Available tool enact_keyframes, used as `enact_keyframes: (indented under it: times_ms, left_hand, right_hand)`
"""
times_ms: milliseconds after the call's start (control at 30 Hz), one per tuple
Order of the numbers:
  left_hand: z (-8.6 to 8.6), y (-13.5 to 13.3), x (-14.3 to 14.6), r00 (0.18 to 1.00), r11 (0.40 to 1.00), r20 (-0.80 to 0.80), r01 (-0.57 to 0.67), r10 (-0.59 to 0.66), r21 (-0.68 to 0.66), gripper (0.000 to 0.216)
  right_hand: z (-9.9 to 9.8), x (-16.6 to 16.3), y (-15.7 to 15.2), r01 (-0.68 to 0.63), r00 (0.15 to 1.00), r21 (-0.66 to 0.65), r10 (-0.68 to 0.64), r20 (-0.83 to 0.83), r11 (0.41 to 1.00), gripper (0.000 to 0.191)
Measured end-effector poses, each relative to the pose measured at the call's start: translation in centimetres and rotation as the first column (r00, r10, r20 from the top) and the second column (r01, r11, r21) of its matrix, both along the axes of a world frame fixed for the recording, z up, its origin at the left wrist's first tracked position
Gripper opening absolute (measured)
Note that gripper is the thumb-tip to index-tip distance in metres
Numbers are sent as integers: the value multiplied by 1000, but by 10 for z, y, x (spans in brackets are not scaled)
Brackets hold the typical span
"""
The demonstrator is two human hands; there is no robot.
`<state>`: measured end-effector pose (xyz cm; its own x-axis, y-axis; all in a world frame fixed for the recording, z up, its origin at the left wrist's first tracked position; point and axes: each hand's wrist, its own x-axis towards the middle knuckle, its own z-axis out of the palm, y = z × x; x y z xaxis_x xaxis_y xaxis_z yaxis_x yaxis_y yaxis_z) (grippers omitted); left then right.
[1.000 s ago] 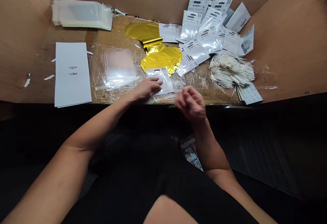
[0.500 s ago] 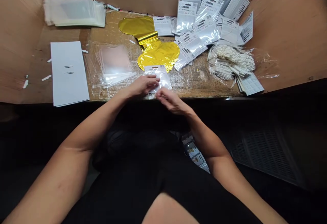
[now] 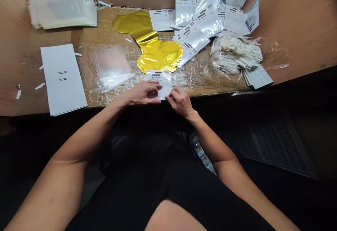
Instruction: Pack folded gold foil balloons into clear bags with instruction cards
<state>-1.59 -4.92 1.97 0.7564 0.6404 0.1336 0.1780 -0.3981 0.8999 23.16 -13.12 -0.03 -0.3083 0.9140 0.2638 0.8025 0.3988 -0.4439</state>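
Observation:
A small clear bag with a white printed header (image 3: 159, 79) lies at the front edge of the wooden table (image 3: 200, 80). My left hand (image 3: 143, 93) rests flat on its lower left part, fingers stretched out. My right hand (image 3: 180, 101) pinches the bag's lower right corner with curled fingers. Just behind the bag lies a folded gold foil balloon (image 3: 155, 50).
A pile of labelled bags (image 3: 207, 11) fills the back right. Beside it sits a bundle of white sticks in plastic (image 3: 237, 57) with white cards (image 3: 259, 78). Loose clear bags (image 3: 110, 66), white paper sheets (image 3: 62, 78) and a stack of clear bags (image 3: 61, 11) lie left. Cardboard walls enclose the table.
My right hand came in from mid-air on the right, down to the bag's lower right corner. My left hand stayed on the bag. The view tilted down a little.

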Motion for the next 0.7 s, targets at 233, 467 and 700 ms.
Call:
enact_keyframes:
  times_ms: [233,467,700]
  left_hand:
    - [-15,-26,-7,992,916,-51,-86,115,392,20]
    - [2,-47,-37,853,691,329,-522,406,500,16]
    - [14,-50,-68,813,719,98,-558,574,415,20]
  right_hand:
    - [8,-40,-35,392,900,-211,-421,-114,895,36]
    - [78,45,61,286,921,247,-194,-337,926,15]
    - [129,114,220,277,961,92,-273,-48,957,35]
